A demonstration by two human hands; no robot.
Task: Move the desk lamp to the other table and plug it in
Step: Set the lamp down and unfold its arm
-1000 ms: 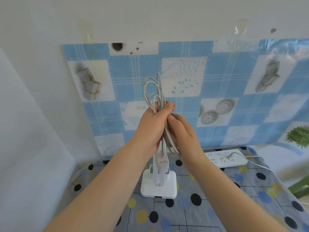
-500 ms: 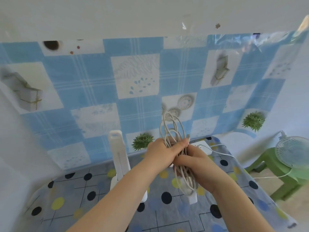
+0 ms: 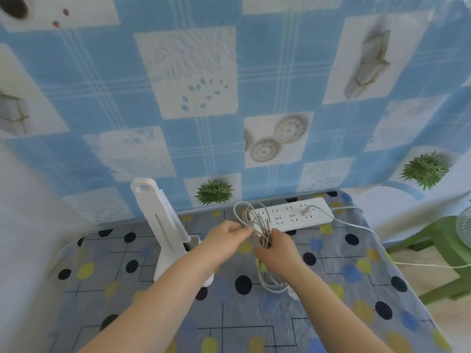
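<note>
The white desk lamp stands folded upright on the table with the dotted grey cloth, left of centre. Its coiled white cable is held between both hands just right of the lamp. My left hand pinches the coil from the left; my right hand grips it from the right, with loops hanging below onto the cloth. A white power strip lies against the wall behind the hands, with one plug in it.
A blue checked sheet covers the wall behind the table. A green stool with a small fan stands off the table's right edge, and a thin white cord runs toward it.
The hands have lowered the cable coil from in front of the wall down to just above the table, near the power strip. The view has tilted down and to the right.
</note>
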